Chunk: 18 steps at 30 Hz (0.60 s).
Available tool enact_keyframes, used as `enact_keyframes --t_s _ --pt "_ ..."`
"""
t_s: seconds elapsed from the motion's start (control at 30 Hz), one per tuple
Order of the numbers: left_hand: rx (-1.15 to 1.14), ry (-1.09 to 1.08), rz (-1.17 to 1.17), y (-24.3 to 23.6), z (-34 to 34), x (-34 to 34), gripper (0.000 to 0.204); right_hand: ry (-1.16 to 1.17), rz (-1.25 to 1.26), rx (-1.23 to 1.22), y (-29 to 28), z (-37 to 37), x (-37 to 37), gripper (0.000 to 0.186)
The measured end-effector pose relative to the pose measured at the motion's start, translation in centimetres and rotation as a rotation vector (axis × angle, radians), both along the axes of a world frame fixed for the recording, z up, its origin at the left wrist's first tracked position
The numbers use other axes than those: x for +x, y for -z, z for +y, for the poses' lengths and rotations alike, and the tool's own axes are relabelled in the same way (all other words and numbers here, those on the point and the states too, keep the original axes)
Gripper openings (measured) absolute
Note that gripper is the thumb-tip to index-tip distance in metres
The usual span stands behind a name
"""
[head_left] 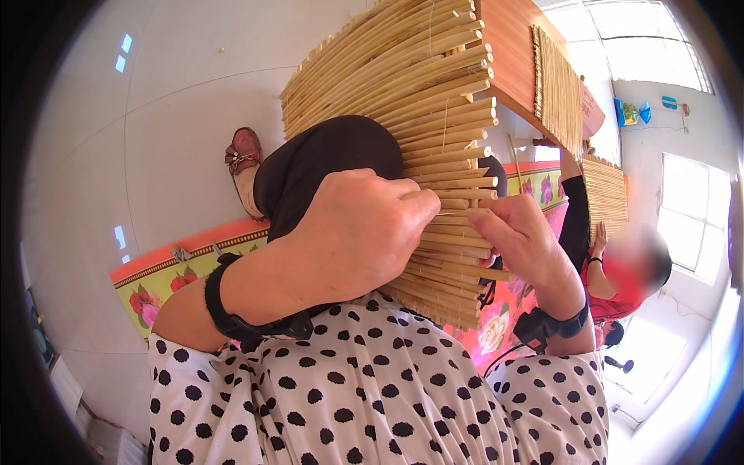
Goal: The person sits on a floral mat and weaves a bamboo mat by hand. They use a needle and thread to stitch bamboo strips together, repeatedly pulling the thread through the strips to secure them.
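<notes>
A mat of pale reed stalks (387,85), laid side by side and stitched with thin thread, lies over my dark-trousered lap and reaches up against the table. My left hand (372,225) is closed in a pinch above the stalks, and a thin light strand (453,214) shows at its fingertips. I cannot tell if this strand is thread or a needle. At the mat's right edge, my right hand (521,236) is closed with its thumb on the stalk ends, where the strand meets it. Its other fingers are partly hidden under the edge.
A reddish wooden table (511,54) carries another reed mat (556,89). At the right, a co-worker in red (624,279) has a hand on a further reed mat (606,190). Flowered cloth (174,291) lies under me, with pale tiled floor (178,132) at the left.
</notes>
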State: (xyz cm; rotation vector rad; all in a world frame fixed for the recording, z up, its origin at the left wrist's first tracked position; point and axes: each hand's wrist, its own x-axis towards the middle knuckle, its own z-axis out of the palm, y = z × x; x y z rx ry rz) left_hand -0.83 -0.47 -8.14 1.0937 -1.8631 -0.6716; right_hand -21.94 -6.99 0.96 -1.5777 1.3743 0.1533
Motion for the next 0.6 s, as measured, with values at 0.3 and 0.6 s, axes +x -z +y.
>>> enact_keyframes --t_s 0.3,0.6 --pt "0.000 0.026 -0.005 0.30 -0.35 -0.36 0.011 -0.006 0.011 0.013 -0.22 -0.03 0.17 0.043" --pt "0.006 0.030 -0.015 0.18 -0.50 -0.58 0.011 -0.034 0.022 -0.010 -0.45 -0.08 0.27 0.043"
